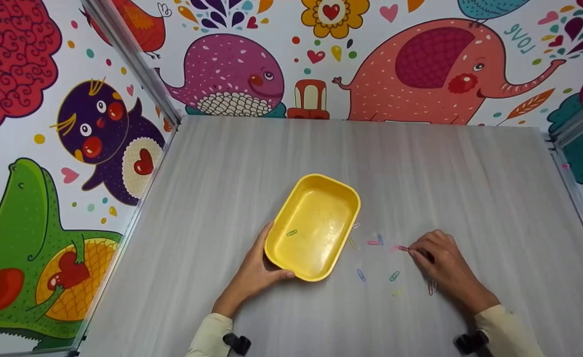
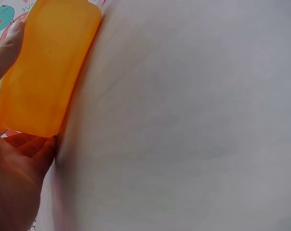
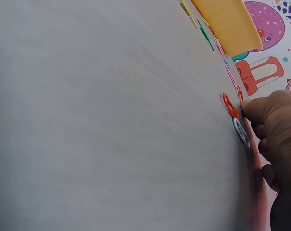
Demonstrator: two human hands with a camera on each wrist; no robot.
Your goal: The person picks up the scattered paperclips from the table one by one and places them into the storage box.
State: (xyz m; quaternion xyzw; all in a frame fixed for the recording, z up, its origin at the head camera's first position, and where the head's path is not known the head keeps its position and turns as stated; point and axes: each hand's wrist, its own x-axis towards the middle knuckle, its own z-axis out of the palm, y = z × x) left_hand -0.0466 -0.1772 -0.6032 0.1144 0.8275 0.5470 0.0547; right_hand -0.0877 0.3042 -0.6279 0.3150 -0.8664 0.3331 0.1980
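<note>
My left hand (image 1: 255,270) grips a yellow plastic tray (image 1: 270,248) at its near left corner, the thumb on the near side and the fingers along the left side. One green paper clip (image 1: 291,232) lies inside the tray. In the left wrist view the tray (image 2: 49,62) shows its outer wall between thumb and fingers. To the right, my right hand (image 1: 442,258) pinches a red paper clip (image 1: 404,248) between thumb and forefinger, low over the table. A pink paper clip (image 1: 394,248) lies just left of it. The right wrist view shows the curled hand (image 3: 275,125).
Loose paper clips lie between the hands: pink (image 1: 373,243), blue (image 1: 361,275), green (image 1: 394,276) and yellow (image 1: 397,292) among several. A red clip (image 1: 430,287) lies by the right wrist, a silver one (image 3: 241,133) beside it. Printed cartoon walls (image 1: 231,74) bound the grey table (image 1: 222,163).
</note>
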